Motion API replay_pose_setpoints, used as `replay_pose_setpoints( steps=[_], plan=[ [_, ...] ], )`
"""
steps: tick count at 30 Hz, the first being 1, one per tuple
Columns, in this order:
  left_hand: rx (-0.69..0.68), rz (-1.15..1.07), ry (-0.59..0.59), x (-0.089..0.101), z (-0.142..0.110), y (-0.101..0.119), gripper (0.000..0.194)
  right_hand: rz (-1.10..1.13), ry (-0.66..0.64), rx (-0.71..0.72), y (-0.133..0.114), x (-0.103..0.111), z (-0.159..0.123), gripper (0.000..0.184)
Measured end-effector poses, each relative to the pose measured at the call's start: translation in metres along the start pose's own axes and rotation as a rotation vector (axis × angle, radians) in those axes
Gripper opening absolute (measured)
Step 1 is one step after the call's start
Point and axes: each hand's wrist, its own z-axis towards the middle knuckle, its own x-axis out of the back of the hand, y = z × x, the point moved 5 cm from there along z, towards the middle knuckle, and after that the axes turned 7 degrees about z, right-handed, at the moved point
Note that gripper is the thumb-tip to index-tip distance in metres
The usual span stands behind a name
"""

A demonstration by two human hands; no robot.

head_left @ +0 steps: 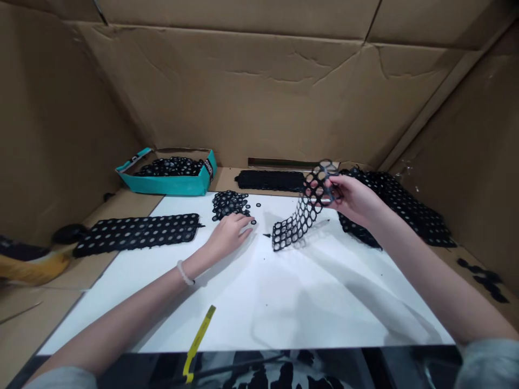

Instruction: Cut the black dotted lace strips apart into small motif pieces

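Observation:
My right hand [354, 200] is raised above the white board [324, 302] and is shut on the top end of a flexible black honeycomb mesh strip [302, 213], whose lower end hangs down towards the board. My left hand [227, 236] lies palm down and holds nothing visible, its fingertips close to a heap of small black rings [229, 204]. A few loose rings are scattered just beyond those fingertips. To its left lies a black sheet with round holes [138, 234], and a yellow strip [198, 340] crosses the board's near edge.
A teal cardboard tray [168, 181] holds black perforated pieces at the back left. A black strip [270, 181] lies behind the board, and a large perforated black sheet [393, 205] lies on the right. Cardboard walls surround the bench, with black scraps [482, 278] at right.

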Motion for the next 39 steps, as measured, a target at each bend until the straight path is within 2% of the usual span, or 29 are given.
replay_pose_setpoints(
  steps=[4, 5, 7, 9, 10, 11, 12, 15, 18, 20, 22, 23, 27, 31, 33, 35, 38, 39],
  plan=[
    [0.286, -0.564, -0.023, 0.001, 0.045, -0.017, 0.067, 0.070, -0.190, 0.021, -0.030, -0.059, 0.042, 0.018],
    [0.369, -0.731, -0.058, -0.003, 0.058, -0.022, 0.071, 0.077, -0.227, 0.036, -0.038, -0.071, 0.051, 0.017],
    [0.489, -1.101, -0.190, -0.015, 0.081, -0.027, 0.066, 0.081, -0.279, 0.081, -0.053, -0.089, 0.070, 0.017],
    [0.533, -1.440, -0.323, -0.021, 0.100, -0.027, 0.056, 0.072, -0.285, 0.145, -0.068, -0.096, 0.089, 0.018],
    [0.542, -1.564, -0.338, -0.020, 0.108, -0.029, 0.050, 0.058, -0.273, 0.175, -0.074, -0.095, 0.099, 0.019],
    [0.554, -1.648, -0.301, -0.018, 0.115, -0.035, 0.041, 0.037, -0.253, 0.202, -0.079, -0.090, 0.109, 0.019],
    [0.572, -1.688, -0.214, -0.013, 0.121, -0.043, 0.031, 0.005, -0.225, 0.223, -0.083, -0.082, 0.119, 0.019],
    [0.620, -1.612, 0.106, 0.007, 0.141, -0.082, 0.016, -0.164, -0.097, 0.248, -0.080, -0.044, 0.150, 0.018],
    [0.582, -1.406, 0.238, 0.026, 0.167, -0.121, 0.022, -0.411, 0.070, 0.179, -0.057, 0.004, 0.180, 0.012],
    [0.565, -1.251, 0.223, 0.030, 0.186, -0.141, 0.027, -0.562, 0.137, 0.118, -0.035, 0.031, 0.194, 0.011],
    [0.582, -1.123, 0.169, 0.023, 0.202, -0.154, 0.031, -0.695, 0.212, 0.076, -0.013, 0.051, 0.204, 0.017],
    [0.601, -1.058, 0.145, 0.017, 0.208, -0.159, 0.033, -0.740, 0.205, 0.054, -0.002, 0.057, 0.208, 0.022],
    [0.657, -0.772, 0.103, -0.012, 0.220, -0.169, 0.040, -0.900, 0.174, -0.006, 0.037, 0.072, 0.221, 0.029],
    [0.618, -0.582, 0.112, -0.028, 0.227, -0.178, 0.038, -1.093, 0.165, 0.015, 0.056, 0.079, 0.231, 0.027],
    [0.543, -0.459, 0.111, -0.025, 0.229, -0.180, 0.038, -1.242, 0.144, 0.022, 0.057, 0.080, 0.230, 0.029],
    [0.459, -0.334, 0.147, -0.015, 0.228, -0.177, 0.042, -1.412, 0.177, 0.057, 0.052, 0.078, 0.222, 0.030],
    [0.332, -0.183, 0.219, 0.008, 0.209, -0.160, 0.051, -1.588, 0.297, 0.240, 0.041, 0.059, 0.196, 0.043],
    [0.292, -0.149, 0.211, 0.017, 0.198, -0.150, 0.052, -1.598, 0.265, 0.328, 0.042, 0.047, 0.185, 0.047]
  ],
)
